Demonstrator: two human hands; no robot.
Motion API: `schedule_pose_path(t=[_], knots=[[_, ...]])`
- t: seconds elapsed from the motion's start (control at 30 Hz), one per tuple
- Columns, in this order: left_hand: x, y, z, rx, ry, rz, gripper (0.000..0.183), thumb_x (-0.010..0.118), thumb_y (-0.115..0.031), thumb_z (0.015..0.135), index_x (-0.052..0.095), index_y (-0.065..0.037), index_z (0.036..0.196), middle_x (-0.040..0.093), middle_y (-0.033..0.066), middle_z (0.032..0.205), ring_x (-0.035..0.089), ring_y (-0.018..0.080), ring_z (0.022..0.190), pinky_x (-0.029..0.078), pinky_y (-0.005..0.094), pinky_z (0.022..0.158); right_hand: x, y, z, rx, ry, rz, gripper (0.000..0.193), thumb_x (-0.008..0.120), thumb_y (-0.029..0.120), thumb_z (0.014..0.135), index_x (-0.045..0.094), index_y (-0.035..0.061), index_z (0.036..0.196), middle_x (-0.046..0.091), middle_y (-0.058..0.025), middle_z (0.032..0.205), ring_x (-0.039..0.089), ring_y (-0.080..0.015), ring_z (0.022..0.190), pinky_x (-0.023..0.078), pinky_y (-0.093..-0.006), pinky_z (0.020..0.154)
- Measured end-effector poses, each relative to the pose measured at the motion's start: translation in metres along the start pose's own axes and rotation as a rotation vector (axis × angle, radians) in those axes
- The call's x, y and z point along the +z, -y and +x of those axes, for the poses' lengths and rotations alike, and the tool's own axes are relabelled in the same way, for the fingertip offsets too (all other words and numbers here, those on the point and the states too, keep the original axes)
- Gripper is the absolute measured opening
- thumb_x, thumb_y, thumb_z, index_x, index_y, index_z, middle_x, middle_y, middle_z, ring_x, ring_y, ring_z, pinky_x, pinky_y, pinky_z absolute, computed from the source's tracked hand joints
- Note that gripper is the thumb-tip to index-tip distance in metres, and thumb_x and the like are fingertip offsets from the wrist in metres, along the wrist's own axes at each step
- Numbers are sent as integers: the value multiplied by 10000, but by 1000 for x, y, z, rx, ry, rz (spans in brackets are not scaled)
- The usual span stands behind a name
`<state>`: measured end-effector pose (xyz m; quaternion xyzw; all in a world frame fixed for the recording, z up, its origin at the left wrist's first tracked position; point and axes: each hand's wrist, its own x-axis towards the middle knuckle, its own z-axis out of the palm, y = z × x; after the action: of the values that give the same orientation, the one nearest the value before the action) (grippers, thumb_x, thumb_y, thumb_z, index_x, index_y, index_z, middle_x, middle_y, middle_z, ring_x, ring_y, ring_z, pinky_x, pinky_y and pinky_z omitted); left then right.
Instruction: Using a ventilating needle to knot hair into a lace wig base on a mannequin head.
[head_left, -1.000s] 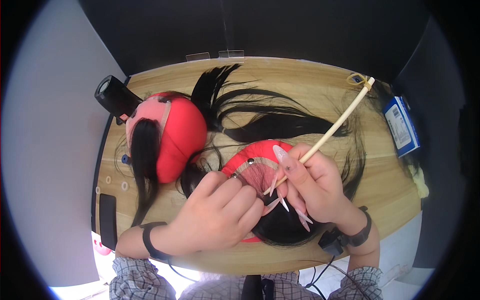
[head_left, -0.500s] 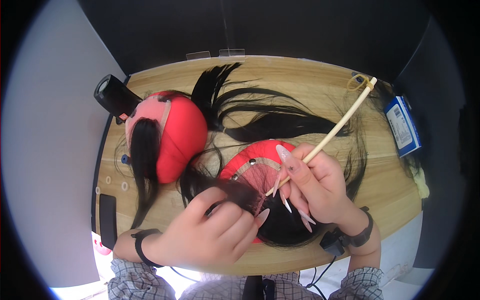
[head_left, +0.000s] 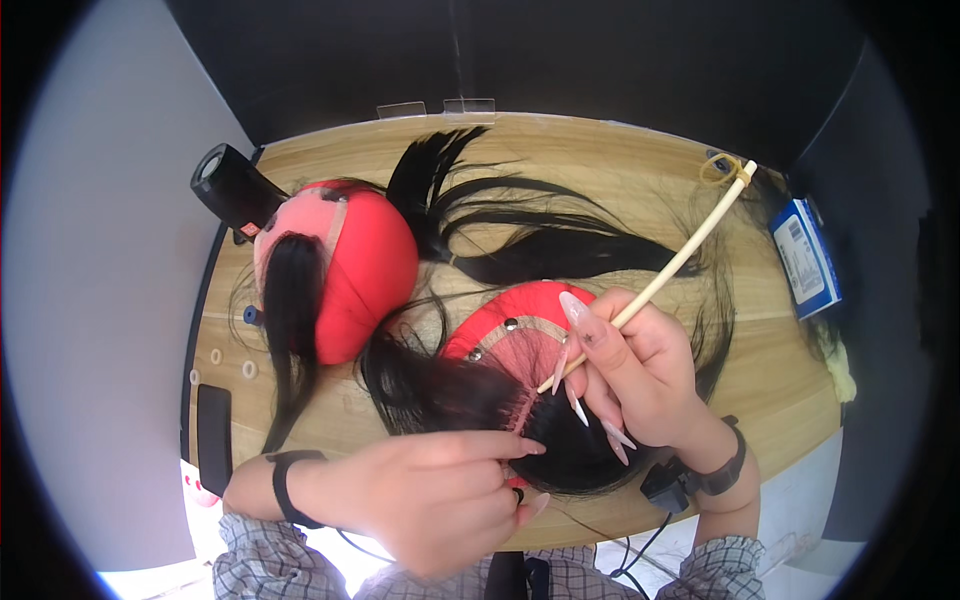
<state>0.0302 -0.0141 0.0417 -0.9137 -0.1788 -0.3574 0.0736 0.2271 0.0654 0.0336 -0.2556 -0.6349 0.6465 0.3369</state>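
In my right hand (head_left: 635,370) is a thin pale wooden stick tool (head_left: 690,250), held like a pen. Its lower end touches the pink net of a wig cap on a red head form (head_left: 530,300), at a parting in the black hair (head_left: 450,390). My left hand (head_left: 435,490) lies over the near side of this hair. One of its fingers stretches along the lower end of the parting; the others are curled, and what they hold, if anything, is hidden. A thin dark line runs out beside its lower fingertip. Pins (head_left: 511,324) with round heads sit along the cap's edge.
A second red head form (head_left: 375,270) with a netted cap stands left, beside a black cylinder (head_left: 235,190). Long black hair (head_left: 560,253) is spread behind. On the right lies a blue-and-white box (head_left: 805,258). A black flat object (head_left: 214,428) and small rings (head_left: 249,369) lie left.
My left hand has moved down toward me, one finger stretching out, and the parting shows more. My right hand and the stick stay almost in place.
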Motion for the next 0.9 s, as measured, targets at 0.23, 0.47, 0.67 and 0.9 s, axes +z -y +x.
schedule_pose_path(t=[0.23,0.47,0.67,0.9], knots=[[14,7,-6,-75,-186,-524,147,651,86,730,550,30,640,521,75,670,582,217,607,602,332,667,1,1,1,26,6,17,224,419,187,1037,522,8,951,597,-89,672,379,-19,366,298,-164,364],[18,2,-8,-179,-145,-630,136,655,92,735,552,48,659,519,108,687,570,249,622,540,348,589,1,2,0,27,-10,64,189,476,157,1015,567,15,929,586,-27,660,440,-10,435,331,-173,406],[28,2,-14,-155,-148,-626,158,645,98,745,539,43,642,498,108,687,537,254,592,497,348,561,1,1,-3,14,-24,-6,170,479,137,1008,559,9,930,594,-34,674,457,-18,449,344,-174,419],[29,3,-14,-155,-166,-626,189,645,97,745,522,31,617,487,100,679,526,246,579,492,341,553,4,0,-4,-25,-35,-69,155,478,108,1000,563,6,921,604,-41,678,477,-21,457,371,-175,427]])
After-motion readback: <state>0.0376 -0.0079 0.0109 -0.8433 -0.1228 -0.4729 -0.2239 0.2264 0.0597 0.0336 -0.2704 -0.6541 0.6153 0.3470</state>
